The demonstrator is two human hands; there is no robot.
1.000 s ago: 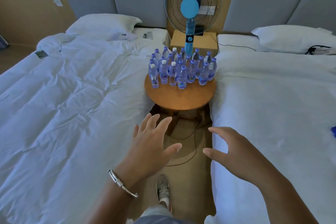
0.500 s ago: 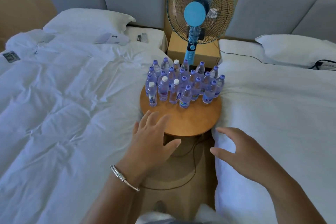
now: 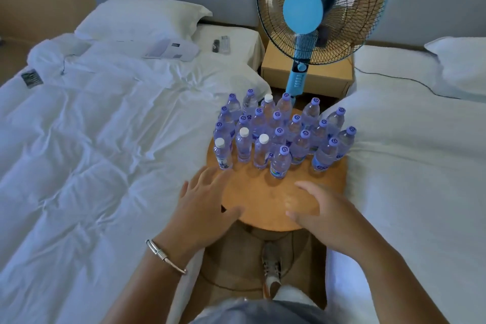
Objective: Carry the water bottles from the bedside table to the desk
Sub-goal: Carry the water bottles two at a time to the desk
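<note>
left hand point(image 3: 202, 208), right hand point(image 3: 326, 216), over bedside table point(image 3: 263, 192), water bottles point(image 3: 281, 137)

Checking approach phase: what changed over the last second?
The person stepped closer: both hands moved forward and now hover over the round table, the left hand near the front-left bottle, the right hand over the near edge. Nothing was gripped. The water bottles and fan stayed put.
</note>
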